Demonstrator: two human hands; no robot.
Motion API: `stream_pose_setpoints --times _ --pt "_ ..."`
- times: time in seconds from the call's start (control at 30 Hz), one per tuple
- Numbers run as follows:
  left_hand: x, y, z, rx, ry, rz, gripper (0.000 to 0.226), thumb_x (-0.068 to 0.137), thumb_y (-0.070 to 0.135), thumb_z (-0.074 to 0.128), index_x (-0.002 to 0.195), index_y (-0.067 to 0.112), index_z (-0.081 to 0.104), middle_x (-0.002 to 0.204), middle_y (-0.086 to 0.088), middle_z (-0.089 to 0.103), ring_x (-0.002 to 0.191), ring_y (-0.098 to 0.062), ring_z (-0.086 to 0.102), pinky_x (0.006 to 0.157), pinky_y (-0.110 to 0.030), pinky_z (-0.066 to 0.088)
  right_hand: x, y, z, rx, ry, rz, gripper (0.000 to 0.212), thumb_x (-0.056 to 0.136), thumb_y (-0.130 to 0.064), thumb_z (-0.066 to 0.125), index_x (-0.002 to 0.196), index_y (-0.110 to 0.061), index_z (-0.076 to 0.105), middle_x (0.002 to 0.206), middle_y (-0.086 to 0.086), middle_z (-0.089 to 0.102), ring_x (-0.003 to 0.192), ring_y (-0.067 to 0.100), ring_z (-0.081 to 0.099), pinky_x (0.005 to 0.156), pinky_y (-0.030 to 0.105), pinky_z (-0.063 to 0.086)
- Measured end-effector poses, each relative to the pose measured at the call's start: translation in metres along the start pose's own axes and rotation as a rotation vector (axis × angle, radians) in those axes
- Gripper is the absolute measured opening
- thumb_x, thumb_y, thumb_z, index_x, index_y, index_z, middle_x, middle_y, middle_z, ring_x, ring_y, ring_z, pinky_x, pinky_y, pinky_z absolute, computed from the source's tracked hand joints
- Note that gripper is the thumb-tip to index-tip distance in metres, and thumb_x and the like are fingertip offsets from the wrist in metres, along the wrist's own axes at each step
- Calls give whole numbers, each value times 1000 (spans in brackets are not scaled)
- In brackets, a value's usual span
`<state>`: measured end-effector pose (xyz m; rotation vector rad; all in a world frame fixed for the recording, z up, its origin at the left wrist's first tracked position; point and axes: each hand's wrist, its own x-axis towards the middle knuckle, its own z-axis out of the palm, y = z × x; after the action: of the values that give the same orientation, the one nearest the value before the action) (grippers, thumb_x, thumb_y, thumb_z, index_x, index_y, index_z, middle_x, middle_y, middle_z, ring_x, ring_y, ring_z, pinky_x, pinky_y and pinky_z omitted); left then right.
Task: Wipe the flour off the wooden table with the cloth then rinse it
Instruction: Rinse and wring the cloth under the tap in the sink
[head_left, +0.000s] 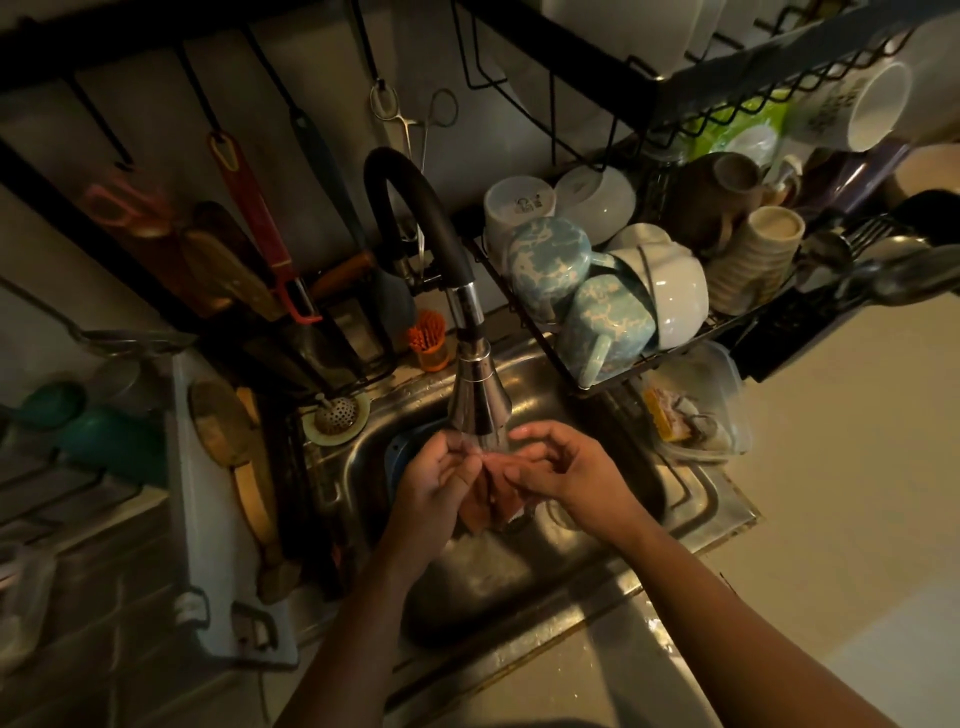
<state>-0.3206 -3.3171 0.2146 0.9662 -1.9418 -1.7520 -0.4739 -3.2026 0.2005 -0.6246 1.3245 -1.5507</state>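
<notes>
Two hands meet over the stainless-steel sink (696, 493), directly below the chrome cone-shaped spray head (475, 400) of the black-necked tap. Left hand (431, 486) and right hand (563, 470) each pinch the upper edge of the small reddish-brown cloth (491, 506) with curled fingers, so that it hangs between them in the faint spray. Rinsing is judged under way. Good practice: spread the cloth under the stream, rub its faces together, turn it, then wring low in the basin, sparing the black wire rack (523, 317) of upturned mugs alongside.
</notes>
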Motion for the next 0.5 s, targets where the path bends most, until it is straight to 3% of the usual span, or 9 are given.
stream_pose_setpoints --times 0.17,0.33,0.5 --pt "0 5 -1 -77 72 29 8 95 14 61 95 21 64 88 0 71 82 -13 67 66 -20 51 4 -4 4 -27 34 -36 32 82 0 74 111 -10 64 79 1 74 73 17 72 72 39 63" --pt "-1 10 -6 -157 111 -16 18 91 -1 63 103 12 66 91 -2 74 87 -14 70 70 -22 54 5 -12 8 -62 68 -74 25 89 4 70 109 -11 66 77 -2 73 69 17 67 59 27 53" --pt "-3 14 -6 -170 34 -117 52 74 -4 81 116 20 61 99 0 76 92 -15 73 72 -26 58 8 -15 13 -85 1 -52 21 92 0 68 108 -12 63 79 -1 71 65 10 65 55 18 49"
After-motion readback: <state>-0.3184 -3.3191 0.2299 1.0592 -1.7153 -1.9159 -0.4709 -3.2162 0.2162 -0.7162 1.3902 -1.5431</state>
